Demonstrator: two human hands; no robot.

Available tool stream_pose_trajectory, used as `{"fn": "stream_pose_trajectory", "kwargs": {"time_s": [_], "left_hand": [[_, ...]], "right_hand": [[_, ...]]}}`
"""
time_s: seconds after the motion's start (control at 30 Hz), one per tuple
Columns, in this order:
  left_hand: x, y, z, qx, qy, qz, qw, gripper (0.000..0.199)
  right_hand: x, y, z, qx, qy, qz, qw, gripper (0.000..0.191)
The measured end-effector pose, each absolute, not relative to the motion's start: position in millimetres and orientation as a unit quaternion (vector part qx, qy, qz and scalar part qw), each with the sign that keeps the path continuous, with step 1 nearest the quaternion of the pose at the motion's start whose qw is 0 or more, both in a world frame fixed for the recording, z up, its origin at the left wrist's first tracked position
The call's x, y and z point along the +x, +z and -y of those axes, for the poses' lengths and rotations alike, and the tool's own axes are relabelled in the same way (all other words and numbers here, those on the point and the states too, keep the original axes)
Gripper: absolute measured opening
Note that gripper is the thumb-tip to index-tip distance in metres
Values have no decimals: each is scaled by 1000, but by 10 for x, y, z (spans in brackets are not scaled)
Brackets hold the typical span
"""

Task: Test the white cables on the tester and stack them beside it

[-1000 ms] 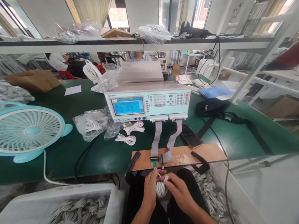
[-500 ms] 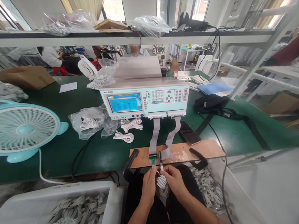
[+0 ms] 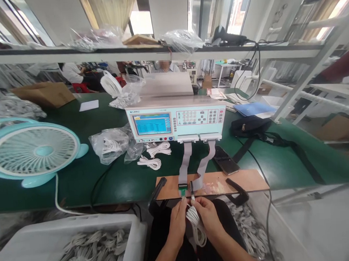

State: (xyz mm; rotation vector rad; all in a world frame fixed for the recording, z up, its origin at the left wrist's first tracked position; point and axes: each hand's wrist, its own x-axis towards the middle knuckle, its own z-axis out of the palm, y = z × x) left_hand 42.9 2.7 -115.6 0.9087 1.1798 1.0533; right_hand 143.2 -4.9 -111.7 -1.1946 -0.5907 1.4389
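White cable [image 3: 197,227] in loops, hanging between two hands. Left hand [image 3: 177,221], grip pinched on one cable end, right by small green board [image 3: 183,192]. Right hand [image 3: 208,216], grip pinched on the other end, up near black plug [image 3: 192,187]. Behind, on green surface [image 3: 118,185]: machine [image 3: 202,127] with blue screen, dark phone [image 3: 226,159], more white cables [image 3: 159,148]. Big blue fan [image 3: 44,151] to the left.

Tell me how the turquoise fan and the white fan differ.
The turquoise fan has a turquoise rim and hub; the white fan is white. The turquoise one looks much larger. It sits near the front of the green table, while the white one is farther back, beside clear plastic. Both have round grilles.
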Motion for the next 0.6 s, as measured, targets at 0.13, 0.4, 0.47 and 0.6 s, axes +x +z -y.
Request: {"fn": "stream_pose_trajectory", "kwargs": {"time_s": [0.13,0.4,0.47,0.6], "left_hand": [[407,-1117,-6,366,451,-549,601,53],[339,-1202,-60,349,452,-598,562,65],[328,-1235,-62,369,453,-613,532,60],[327,-1218,-29,376,461,-615,518,48]], "right_hand": [[1500,-1122,55,-528,579,332,526,33],[1599,-1239,-30,-519,596,379,481,40],[1596,-1213,-39,-516,596,379,484,41],[1585,-1105,-52,-502,617,362,486,41]]}}
